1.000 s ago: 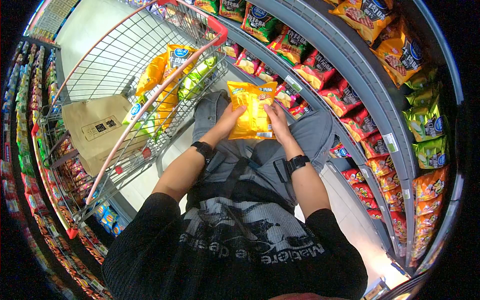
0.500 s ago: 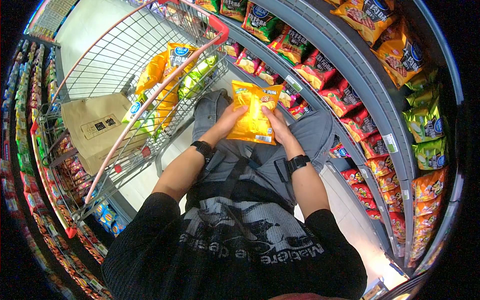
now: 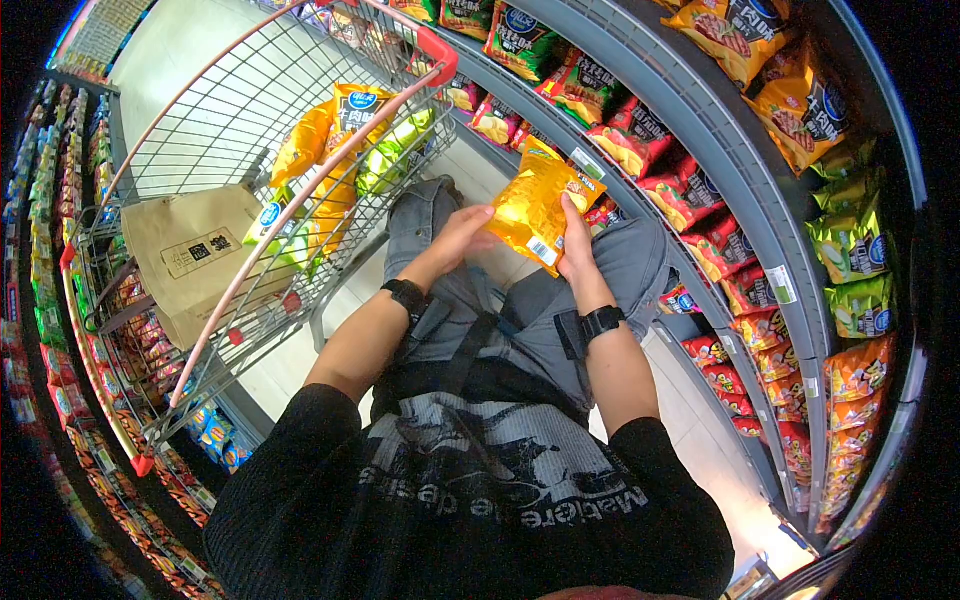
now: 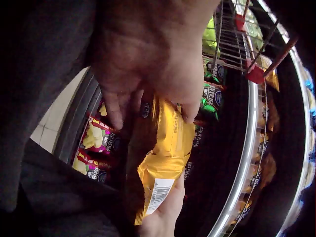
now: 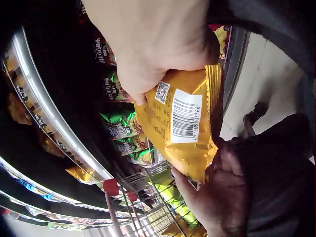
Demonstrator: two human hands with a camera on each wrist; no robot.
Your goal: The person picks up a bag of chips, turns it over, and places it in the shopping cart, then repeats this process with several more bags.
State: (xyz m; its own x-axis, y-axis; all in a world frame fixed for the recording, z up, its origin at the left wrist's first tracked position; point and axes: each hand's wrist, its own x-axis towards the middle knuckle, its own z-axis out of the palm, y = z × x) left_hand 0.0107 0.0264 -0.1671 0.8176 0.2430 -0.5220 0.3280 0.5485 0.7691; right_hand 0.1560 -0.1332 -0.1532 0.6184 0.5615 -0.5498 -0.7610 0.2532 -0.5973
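A yellow bag of chips (image 3: 535, 205) is held up over the person's lap, tilted to the right in the head view. My right hand (image 3: 577, 245) grips its right side, with the thumb on the face turned up. The white barcode label (image 5: 186, 118) shows near the bag's crimped end in the right wrist view. My left hand (image 3: 458, 240) is at the bag's left edge, its fingers loosely extended. In the left wrist view, the left thumb and fingers stand apart on either side of the bag.
A wire shopping cart (image 3: 225, 90) stands at left, holding yellow chip bags (image 3: 305, 145), green bags (image 3: 395, 155) and a brown paper bag (image 3: 190, 250). Shelves (image 3: 690, 120) of chip bags curve along the right. More snack shelves (image 3: 65, 380) line the far left.
The chip bag has moved right and turned clockwise in the head view, carried by the right hand. The left hand has loosened from its grip on the bag's left side.
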